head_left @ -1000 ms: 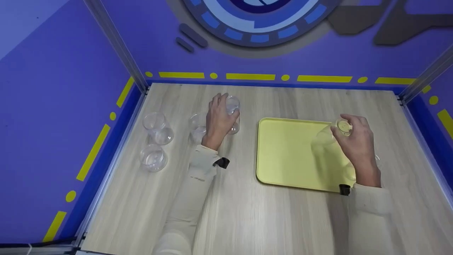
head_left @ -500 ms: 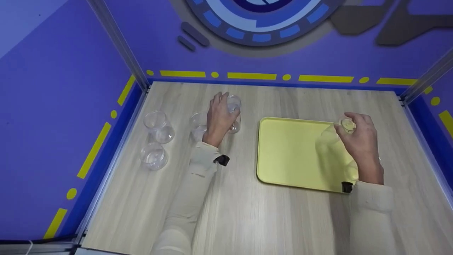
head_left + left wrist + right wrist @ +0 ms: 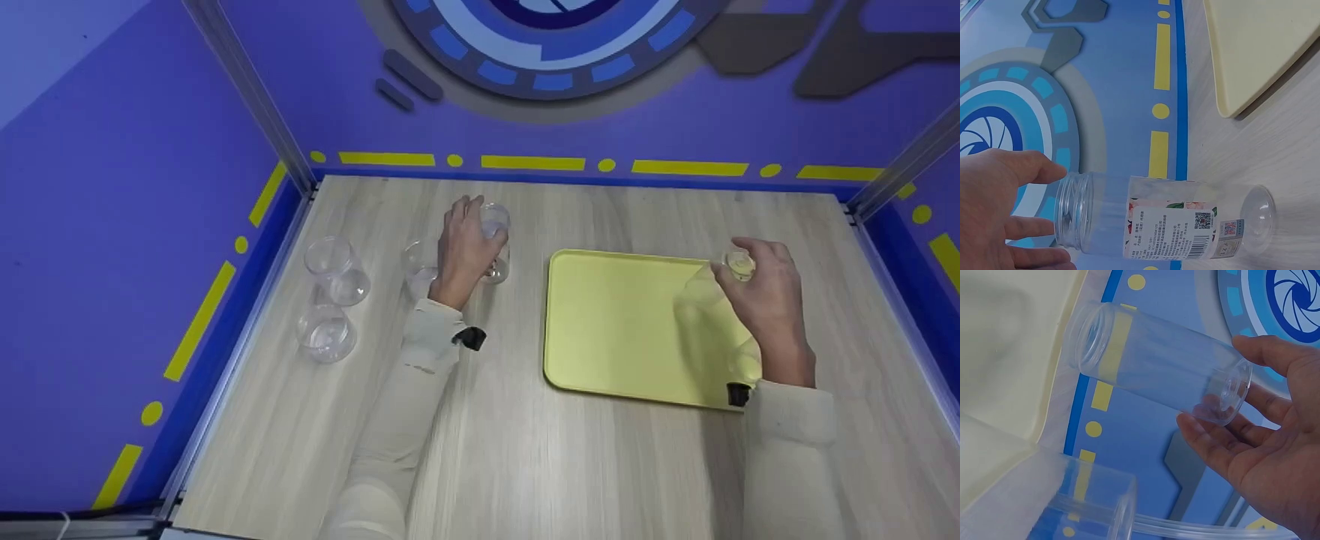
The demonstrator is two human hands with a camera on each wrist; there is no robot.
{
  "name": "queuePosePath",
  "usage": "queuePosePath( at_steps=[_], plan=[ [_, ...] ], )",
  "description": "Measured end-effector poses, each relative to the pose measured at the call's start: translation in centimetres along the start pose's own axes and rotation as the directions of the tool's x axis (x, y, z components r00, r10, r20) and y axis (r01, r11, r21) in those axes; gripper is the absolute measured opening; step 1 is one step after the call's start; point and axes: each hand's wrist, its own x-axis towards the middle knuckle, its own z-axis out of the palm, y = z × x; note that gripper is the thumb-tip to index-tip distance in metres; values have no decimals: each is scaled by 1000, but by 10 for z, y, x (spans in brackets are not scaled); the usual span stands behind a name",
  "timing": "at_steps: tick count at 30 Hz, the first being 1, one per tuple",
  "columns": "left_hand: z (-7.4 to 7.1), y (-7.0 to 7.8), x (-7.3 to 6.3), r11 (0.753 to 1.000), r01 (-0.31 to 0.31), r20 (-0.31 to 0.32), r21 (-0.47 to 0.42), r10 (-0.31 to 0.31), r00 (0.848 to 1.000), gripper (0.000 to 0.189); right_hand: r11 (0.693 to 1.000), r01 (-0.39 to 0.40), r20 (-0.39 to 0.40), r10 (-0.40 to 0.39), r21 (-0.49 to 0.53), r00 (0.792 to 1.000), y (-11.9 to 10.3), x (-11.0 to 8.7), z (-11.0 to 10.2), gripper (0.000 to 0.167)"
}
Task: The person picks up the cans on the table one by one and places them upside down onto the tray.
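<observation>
My left hand (image 3: 469, 247) holds the threaded rim of a clear plastic jar (image 3: 1174, 222). That jar stands upright at the back middle of the table, with a printed paper label on its side. Above the right part of a yellow tray (image 3: 622, 322), my right hand (image 3: 765, 300) pinches the base of a second clear jar (image 3: 1157, 363). This one is upside down, its threaded mouth toward the tray side in the right wrist view. Another clear jar (image 3: 1095, 495) shows low in that view; in the head view my right wrist partly hides it.
Several clear jars stand on the left of the wooden table, among them a back-left jar (image 3: 328, 259) and a front-left jar (image 3: 327, 335). A further jar (image 3: 420, 270) is partly behind my left hand. Blue panel walls (image 3: 547, 135) close off the back and sides.
My right hand has shifted slightly to the right with the upside-down jar still in its fingers. The left hand has stayed at its jar.
</observation>
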Motion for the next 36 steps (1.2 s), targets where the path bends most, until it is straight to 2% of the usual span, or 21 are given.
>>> queuePosePath(
  at_steps=[7,15,36],
  plan=[
    [1,1,2,1000,16,20,14,-16,1000,65,1000,5,-1,-5,-9,1000,2,2,0,48],
    [2,0,4,1000,7,33,28,-8,999,65,999,-35,45,36,-14,998,6,4,0,51],
    [5,4,10,1000,-7,57,15,6,998,62,998,-54,64,57,-45,996,11,11,-1,51]
  ],
)
